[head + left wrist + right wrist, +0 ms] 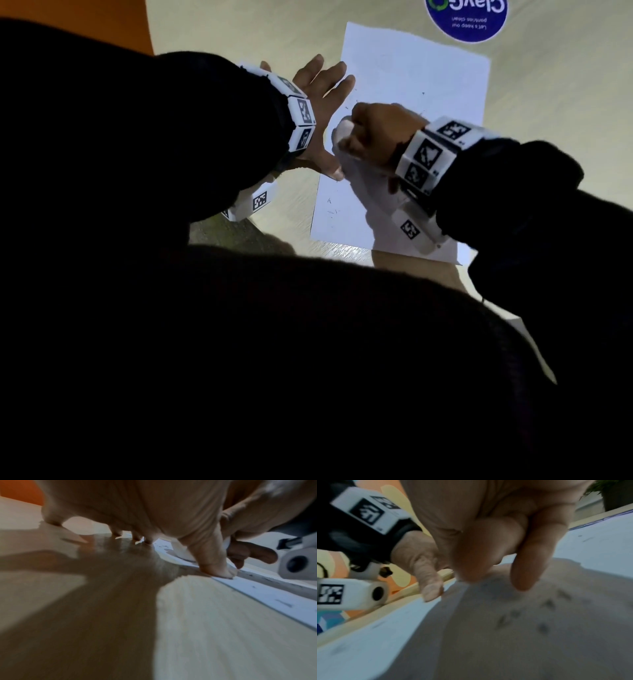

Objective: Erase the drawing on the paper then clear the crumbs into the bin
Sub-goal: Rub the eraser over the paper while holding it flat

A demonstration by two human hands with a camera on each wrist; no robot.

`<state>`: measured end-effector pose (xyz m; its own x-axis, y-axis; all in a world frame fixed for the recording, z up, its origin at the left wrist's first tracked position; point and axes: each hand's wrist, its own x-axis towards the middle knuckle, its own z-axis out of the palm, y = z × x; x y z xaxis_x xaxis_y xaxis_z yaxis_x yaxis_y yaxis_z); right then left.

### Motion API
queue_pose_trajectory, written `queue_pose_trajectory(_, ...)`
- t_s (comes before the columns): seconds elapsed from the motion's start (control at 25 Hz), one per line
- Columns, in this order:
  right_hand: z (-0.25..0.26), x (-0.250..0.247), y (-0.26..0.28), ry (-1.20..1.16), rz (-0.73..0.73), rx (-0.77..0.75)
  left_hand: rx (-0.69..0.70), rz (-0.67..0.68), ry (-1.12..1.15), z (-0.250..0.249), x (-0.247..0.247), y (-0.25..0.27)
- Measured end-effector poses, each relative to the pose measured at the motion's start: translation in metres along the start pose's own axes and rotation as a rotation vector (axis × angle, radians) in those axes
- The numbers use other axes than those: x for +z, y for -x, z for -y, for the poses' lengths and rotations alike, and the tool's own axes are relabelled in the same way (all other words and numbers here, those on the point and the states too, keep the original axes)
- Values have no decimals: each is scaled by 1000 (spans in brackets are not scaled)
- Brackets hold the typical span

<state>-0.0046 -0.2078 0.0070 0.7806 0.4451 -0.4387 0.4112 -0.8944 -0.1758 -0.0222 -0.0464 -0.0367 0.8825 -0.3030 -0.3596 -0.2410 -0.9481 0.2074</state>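
A white sheet of paper (pixel 411 102) lies on the pale wooden table (pixel 548 120). My left hand (pixel 315 96) lies flat with fingers spread at the paper's left edge, its thumb (pixel 217 566) pressing on that edge. My right hand (pixel 376 133) is curled into a fist over the middle of the sheet and grips a white eraser (pixel 342 132), whose end sticks out towards the left hand. The eraser (pixel 181 551) touches the paper. Dark eraser crumbs (pixel 331 207) lie scattered on the sheet, and more crumbs (pixel 547 604) show under my right fingers (pixel 530 561). No drawing can be made out.
A round blue sticker (pixel 466 17) is on the table beyond the paper. An orange surface (pixel 75 24) shows at the far left. The table's near edge (pixel 342 248) runs just below the sheet, next to my dark clothing. A potted plant (pixel 611 492) stands in the background.
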Motion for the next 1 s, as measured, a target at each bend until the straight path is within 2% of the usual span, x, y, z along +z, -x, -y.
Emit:
queue_pose_trajectory(0.12, -3, -14, -10, -51, -30, 74, -4, -6, 27, -4, -4, 3)
queue_pose_trajectory(0.32, 5, 0, -2, 37, -14, -28, -9, -17, -9, -2, -1, 2)
queue_pose_trajectory(0.48, 6, -16, -10, 14, -64, 47, -11, 1, 17, -4, -4, 1)
queue_pose_trajectory(0.6, 13, -2, 3, 55, -52, -23, -22, 12, -17, -1, -2, 0)
queue_pose_trajectory(0.76, 7, -14, -10, 11, -69, 51, -18, 8, -2, -5, -5, 2)
queue_pose_trajectory(0.92, 9, 0, 1, 54, -27, -26, -29, 4, -17, -5, -5, 2)
queue_pose_trajectory(1.0, 6, -4, -5, 56, 1, -5, -21, 5, -22, -3, -4, 2)
